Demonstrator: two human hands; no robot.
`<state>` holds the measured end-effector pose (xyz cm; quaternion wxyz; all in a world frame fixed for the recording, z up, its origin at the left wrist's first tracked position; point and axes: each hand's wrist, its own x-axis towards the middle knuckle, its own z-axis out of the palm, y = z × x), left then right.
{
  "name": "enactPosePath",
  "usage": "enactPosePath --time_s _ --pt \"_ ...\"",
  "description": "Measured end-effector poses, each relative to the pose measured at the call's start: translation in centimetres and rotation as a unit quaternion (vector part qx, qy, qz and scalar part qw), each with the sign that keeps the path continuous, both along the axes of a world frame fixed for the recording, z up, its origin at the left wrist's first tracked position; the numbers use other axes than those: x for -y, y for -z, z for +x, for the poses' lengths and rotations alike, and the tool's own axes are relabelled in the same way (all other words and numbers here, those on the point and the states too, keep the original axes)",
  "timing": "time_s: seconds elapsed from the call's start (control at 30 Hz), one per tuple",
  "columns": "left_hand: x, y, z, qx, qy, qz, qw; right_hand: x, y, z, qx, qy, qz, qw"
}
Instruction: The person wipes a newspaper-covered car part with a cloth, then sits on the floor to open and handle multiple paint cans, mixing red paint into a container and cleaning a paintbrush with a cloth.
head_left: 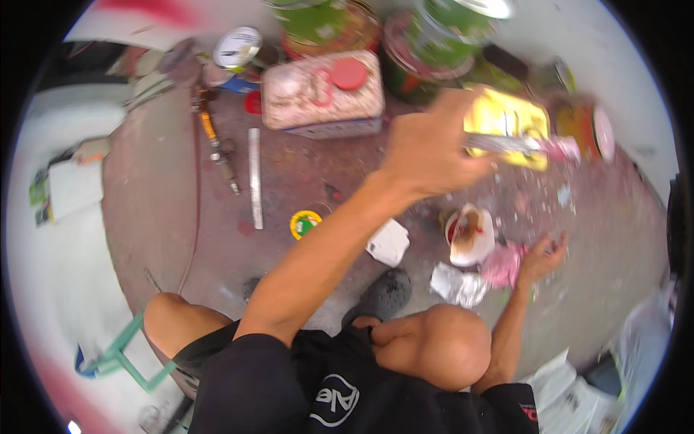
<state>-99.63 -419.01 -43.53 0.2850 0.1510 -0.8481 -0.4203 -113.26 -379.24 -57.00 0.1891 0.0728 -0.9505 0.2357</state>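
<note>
My left hand reaches across to the upper right, blurred by motion. It is closed around a thin grey stick-like tool with a pink end, whose exact kind I cannot make out. Right behind the tool is a yellow rectangular can; whether my fingers also touch it is unclear. My right hand is low on the right, fingers loosely apart, beside a crumpled pink cloth. Nearby are a stained white cup-like container with red inside and a crumpled silvery-white sheet.
A paint-spattered rectangular container with a red cap stands ahead, among green cans and other tins. A metal ruler-like strip, an orange-and-grey tool, a yellow-green lid and a white piece lie on the floor.
</note>
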Motion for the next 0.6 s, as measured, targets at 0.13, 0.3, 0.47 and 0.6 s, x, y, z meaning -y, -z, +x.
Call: enactPosePath --time_s 0.13,0.3,0.47,0.6 --pt "-2.1 3.0 13.1 0.079 -0.091 0.257 0.959 -3.0 2.4 14.5 0.060 0.106 -0.063 0.991" --pt "-6.4 5.2 28.4 0.327 -0.096 0.328 0.881 -0.3 1.5 28.2 0.196 0.142 -0.070 0.968" --pt "-10.0 8.5 35.6 0.451 -0.066 0.257 0.852 6.2 0.0 33.9 0.290 0.045 -0.215 0.932" --pt "-8.8 9.5 36.0 0.335 -0.078 0.219 0.913 10.1 -1.0 35.1 0.323 -0.012 -0.256 0.911"
